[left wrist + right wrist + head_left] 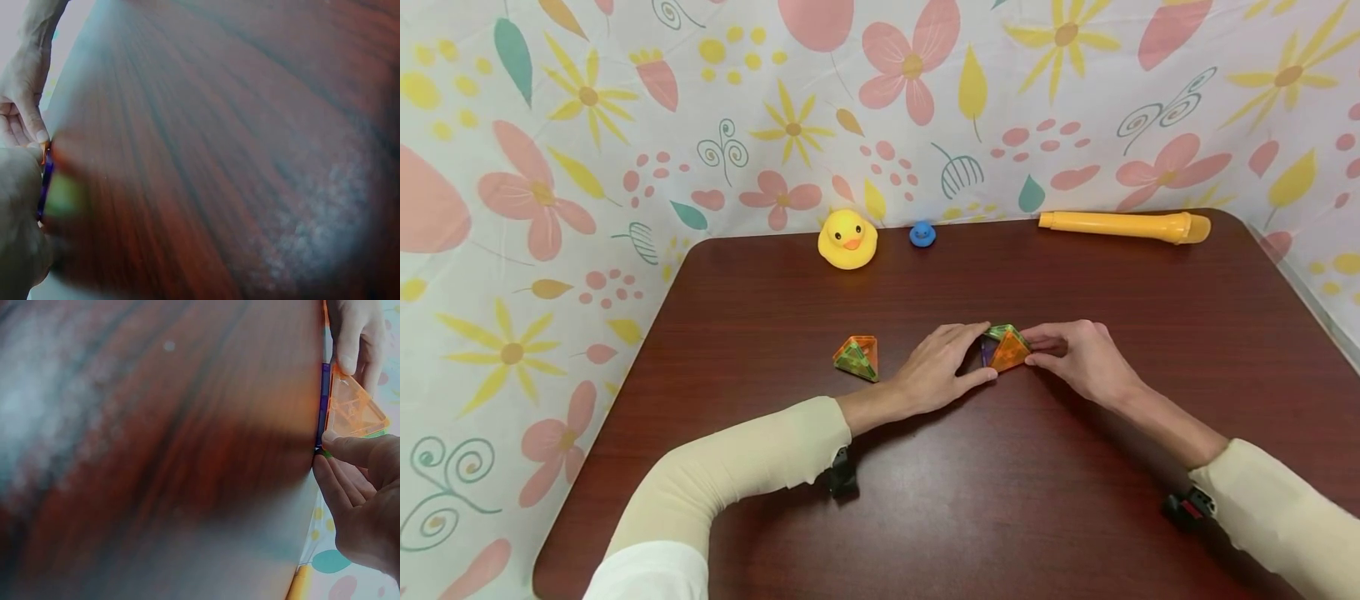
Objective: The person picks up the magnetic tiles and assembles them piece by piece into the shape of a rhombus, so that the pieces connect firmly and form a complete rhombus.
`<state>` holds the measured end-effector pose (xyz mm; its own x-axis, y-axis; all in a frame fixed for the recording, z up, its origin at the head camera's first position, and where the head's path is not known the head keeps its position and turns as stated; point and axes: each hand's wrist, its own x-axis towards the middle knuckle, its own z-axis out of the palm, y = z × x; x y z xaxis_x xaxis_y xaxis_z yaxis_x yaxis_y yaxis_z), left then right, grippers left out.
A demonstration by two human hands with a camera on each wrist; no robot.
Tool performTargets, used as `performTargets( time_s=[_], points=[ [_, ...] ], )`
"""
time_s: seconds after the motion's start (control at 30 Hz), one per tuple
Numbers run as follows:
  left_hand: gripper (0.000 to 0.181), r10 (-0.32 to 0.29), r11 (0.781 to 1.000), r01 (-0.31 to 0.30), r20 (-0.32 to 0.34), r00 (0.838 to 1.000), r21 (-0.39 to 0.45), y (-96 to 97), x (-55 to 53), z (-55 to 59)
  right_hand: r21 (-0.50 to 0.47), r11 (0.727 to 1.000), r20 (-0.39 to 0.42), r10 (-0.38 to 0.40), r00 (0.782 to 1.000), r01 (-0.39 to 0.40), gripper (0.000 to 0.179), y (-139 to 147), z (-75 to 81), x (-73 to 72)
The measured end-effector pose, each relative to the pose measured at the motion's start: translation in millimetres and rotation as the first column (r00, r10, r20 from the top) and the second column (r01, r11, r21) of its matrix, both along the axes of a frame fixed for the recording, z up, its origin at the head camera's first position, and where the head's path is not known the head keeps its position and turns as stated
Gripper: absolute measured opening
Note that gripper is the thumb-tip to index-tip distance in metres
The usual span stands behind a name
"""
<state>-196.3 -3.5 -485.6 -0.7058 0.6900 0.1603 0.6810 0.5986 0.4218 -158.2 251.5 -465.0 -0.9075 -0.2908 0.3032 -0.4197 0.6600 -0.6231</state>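
Observation:
Between both hands on the table stands a small pyramid of translucent magnetic tiles (1011, 351), with orange, green and purple faces. The left hand (934, 367) holds its left side, index finger at the top edge and thumb at the near lower edge. At the right corner, the thumb and fingers of the right hand (1086, 360) pinch the tiles; in the right wrist view this hand (369, 494) grips beside the orange tile (353, 406). A second magnetic tile shape (857, 358), orange and green, sits apart, left of the left hand.
A yellow rubber duck (847, 240) and a small blue duck (922, 234) stand along the back edge of the brown table (970, 517). A yellow toy microphone (1123, 226) lies at the back right. Behind hangs a flower-patterned cloth (685, 100).

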Motion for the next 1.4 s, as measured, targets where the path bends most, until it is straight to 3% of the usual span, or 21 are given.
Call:
performTargets(
  time_s=[0.77,1.1,1.4],
  points=[
    [0.074,0.01,1.0,-0.01,0.0,1.0,0.006,1.6,-0.7,-2.2,0.021,1.0,0.021,-0.006,1.0,0.006,0.033,1.4,1.8,-1.3],
    [0.074,0.024,1.0,-0.024,0.003,1.0,0.002,2.1,-0.4,-1.9,0.032,0.999,0.065,0.04,0.997,-0.042,0.038,1.0,3.0,-3.0],
    [0.075,0.028,1.0,-0.028,0.008,1.0,0.002,2.0,-0.2,-1.3,0.038,0.999,0.069,0.005,0.998,-0.008,0.033,-1.4,2.9,-5.7]
  ],
)
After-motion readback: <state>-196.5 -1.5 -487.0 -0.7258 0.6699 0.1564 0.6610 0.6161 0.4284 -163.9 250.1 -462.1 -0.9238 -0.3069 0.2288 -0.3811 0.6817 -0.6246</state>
